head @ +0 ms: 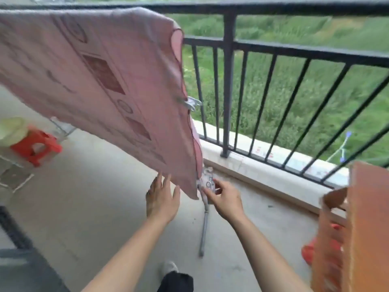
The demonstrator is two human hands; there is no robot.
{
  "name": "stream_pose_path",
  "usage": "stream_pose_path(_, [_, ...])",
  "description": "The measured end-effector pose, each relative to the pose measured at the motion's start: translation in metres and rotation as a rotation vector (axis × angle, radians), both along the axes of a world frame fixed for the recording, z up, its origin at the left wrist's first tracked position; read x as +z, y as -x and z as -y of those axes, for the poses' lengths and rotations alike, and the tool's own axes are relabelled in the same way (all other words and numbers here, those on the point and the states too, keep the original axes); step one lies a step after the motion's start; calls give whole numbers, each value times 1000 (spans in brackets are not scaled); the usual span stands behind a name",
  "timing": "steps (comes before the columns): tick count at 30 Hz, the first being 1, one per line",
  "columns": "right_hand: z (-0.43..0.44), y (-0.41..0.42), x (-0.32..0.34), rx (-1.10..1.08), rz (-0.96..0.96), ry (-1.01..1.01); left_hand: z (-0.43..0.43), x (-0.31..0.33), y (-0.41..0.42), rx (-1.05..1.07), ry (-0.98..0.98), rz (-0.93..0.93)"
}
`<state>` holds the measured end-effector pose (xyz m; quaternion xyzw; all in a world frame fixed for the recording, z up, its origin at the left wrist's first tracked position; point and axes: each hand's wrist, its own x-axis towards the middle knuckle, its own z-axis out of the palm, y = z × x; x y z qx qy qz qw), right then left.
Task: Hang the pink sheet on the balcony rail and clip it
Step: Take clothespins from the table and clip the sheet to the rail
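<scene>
Pink sheet (pixel 94 76) hangs over the rail (pixel 231 6), its lower corner between your hands. Your left hand (pixel 162 199) is spread flat, fingers touching the hem; your right hand (pixel 225 199) pinches a clip (pixel 207 183) at the corner.

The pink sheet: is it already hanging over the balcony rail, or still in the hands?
Hanging. The pink sheet drapes over the top rail, and a clip sits on its edge. The right hand works at its lower corner.

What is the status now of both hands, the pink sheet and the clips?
Left hand open, beside the pink sheet bottom corner. Right hand shut on a clip at that corner. Sheet over the rail; another clip already on its edge.
</scene>
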<state>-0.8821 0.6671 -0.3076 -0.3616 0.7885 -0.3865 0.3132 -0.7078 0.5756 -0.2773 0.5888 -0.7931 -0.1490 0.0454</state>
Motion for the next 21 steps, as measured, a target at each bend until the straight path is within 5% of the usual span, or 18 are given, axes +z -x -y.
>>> stream_pose_path(12, [297,-276,84,402,-19,196,197,72,-339,510,200,-49])
stream_pose_path(21, [466,-426,107,591,83,287,302,89,-482,663,260,-102])
